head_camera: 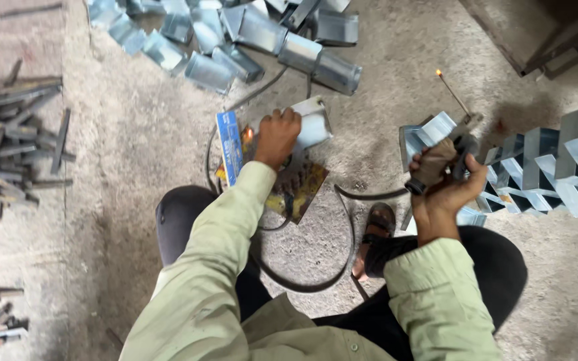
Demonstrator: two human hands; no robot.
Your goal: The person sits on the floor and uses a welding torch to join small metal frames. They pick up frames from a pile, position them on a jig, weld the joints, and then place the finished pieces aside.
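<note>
My left hand [276, 137] reaches down onto a bent piece of galvanised sheet metal [312, 124] lying on the floor and grips its near edge. A small glowing spot [248, 133] shows just left of that hand. My right hand [444, 175] is closed around the handle of a welding electrode holder [461, 144]. The thin rod [451, 90] in the holder points up and away, and its tip glows orange. A black cable [349, 234] runs from the holder in a loop across the floor.
A pile of similar bent metal pieces [235, 37] lies at the top. Welded zigzag pieces [550, 167] stand in a row at right. Steel bar offcuts [15, 140] lie at left. A blue box [229, 147] and a printed sheet [299, 190] lie under my left arm. My sandalled foot [376, 230] rests between my knees.
</note>
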